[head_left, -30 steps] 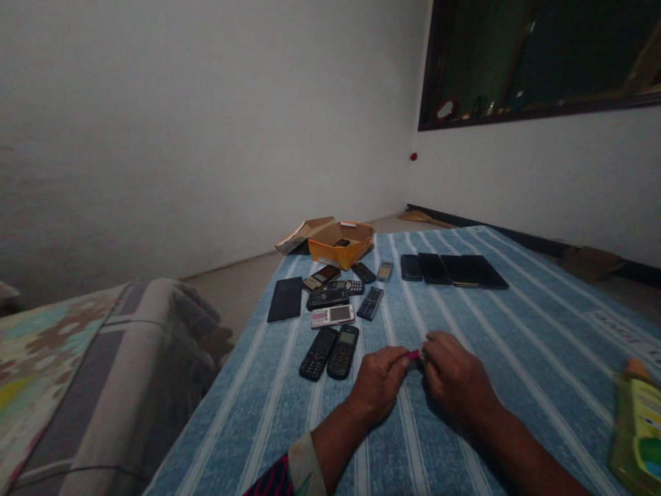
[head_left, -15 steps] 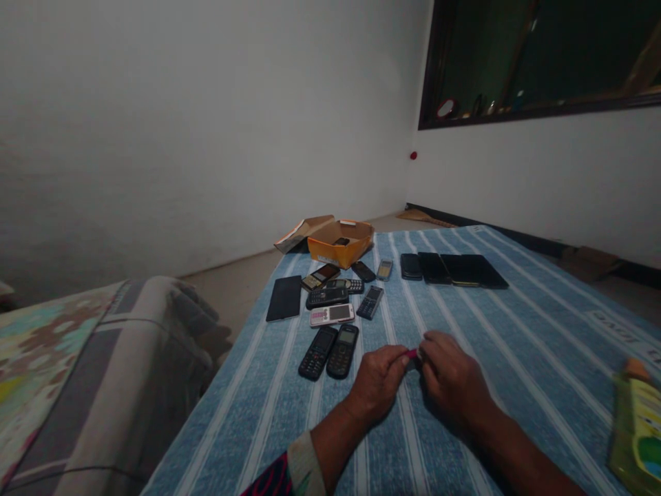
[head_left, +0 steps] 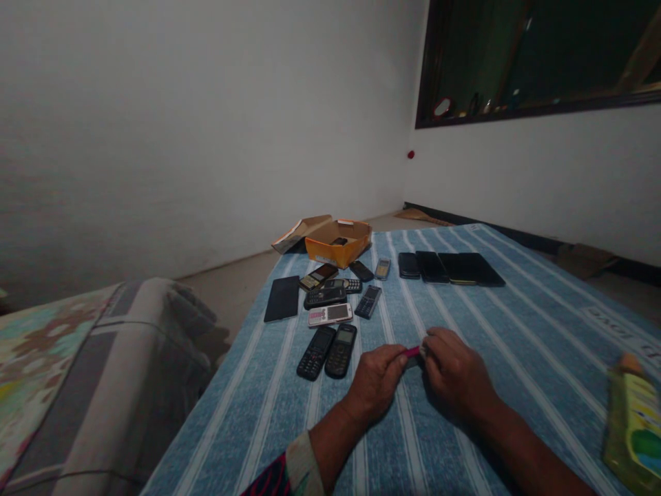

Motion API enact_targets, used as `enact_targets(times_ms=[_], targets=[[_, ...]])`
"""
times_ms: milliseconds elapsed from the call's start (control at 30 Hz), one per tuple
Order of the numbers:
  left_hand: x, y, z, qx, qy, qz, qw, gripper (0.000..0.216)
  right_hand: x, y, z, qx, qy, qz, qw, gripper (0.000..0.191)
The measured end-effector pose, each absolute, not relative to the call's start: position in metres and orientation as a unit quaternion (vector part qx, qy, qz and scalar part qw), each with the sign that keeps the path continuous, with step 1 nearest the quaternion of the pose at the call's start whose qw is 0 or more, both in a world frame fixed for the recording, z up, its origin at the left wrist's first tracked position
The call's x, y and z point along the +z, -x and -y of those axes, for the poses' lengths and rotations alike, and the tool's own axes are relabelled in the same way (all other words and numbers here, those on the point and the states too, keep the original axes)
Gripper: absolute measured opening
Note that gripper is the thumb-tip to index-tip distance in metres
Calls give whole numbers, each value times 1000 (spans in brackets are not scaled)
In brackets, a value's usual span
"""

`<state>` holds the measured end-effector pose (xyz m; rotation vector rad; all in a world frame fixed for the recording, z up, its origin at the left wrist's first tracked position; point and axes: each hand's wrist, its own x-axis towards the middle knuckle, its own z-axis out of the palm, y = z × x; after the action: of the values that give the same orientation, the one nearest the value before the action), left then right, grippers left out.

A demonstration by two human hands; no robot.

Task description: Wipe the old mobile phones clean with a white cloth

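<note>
Between my two hands is a small, slim magenta thing (head_left: 412, 352), mostly covered by fingers, so its kind cannot be made out. My left hand (head_left: 379, 380) pinches its left end. Closed fingers of my right hand (head_left: 454, 368) hold its other end. Just left of my left hand lie two dark keypad phones (head_left: 341, 351) side by side. Behind them are a white-and-pink phone (head_left: 330, 315), a grey keypad phone (head_left: 368, 302) and several other old phones, with a flat black tablet-like slab (head_left: 281, 299) at their left.
An open orange cardboard box (head_left: 338, 251) with a dark phone inside stands at the far end. Several black flat phones (head_left: 432, 266) lie in a row at the right back. A yellow-green bottle (head_left: 633, 427) is at the right edge. A draped blanket (head_left: 155, 358) covers something at left.
My hands have drawn slightly apart, and more of the magenta thing shows between them. The whole view has shifted a little; the phones and box have not moved.
</note>
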<state>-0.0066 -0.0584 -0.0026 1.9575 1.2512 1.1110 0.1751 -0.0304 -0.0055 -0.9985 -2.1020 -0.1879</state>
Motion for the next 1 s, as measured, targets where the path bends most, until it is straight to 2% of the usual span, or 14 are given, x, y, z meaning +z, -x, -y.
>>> enact_targets(times_ms=[333,1000], targets=[[3,5,60,424,-726,-466,275,32,-3,-161,41,-67,356,842,401,21],[3,6,60,413,-734,-468,267,31,-5,-187,23,-93,451,807,370,15]])
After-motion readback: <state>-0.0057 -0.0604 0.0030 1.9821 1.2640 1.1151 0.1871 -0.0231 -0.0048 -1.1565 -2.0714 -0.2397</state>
